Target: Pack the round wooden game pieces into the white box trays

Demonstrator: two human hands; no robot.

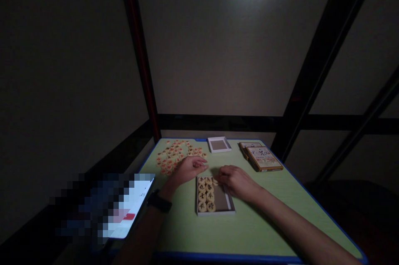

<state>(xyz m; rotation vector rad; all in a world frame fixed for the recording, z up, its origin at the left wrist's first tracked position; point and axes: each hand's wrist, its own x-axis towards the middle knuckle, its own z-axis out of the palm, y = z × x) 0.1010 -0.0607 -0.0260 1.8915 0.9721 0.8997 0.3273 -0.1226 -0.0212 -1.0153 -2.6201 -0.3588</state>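
Observation:
A shallow white box (231, 206) lies on the green table (249, 231) in front of me, with several round wooden game discs (206, 195) set in rows in its left part. My right hand (237, 180) rests at the box's far edge, fingers curled together beside the top discs; what they pinch is hidden. My left hand (190, 167) reaches just past the box toward a loose pile of discs (174, 155), its fingers bent and close together over the table. A dark watch (159, 202) is on my left wrist.
An empty white box tray (219, 144) sits at the table's far edge. Two brown-edged box lids (262, 157) lie at the far right. A lit phone screen (131, 211) stands off the table's left side. Dark frame posts (140, 57) rise behind.

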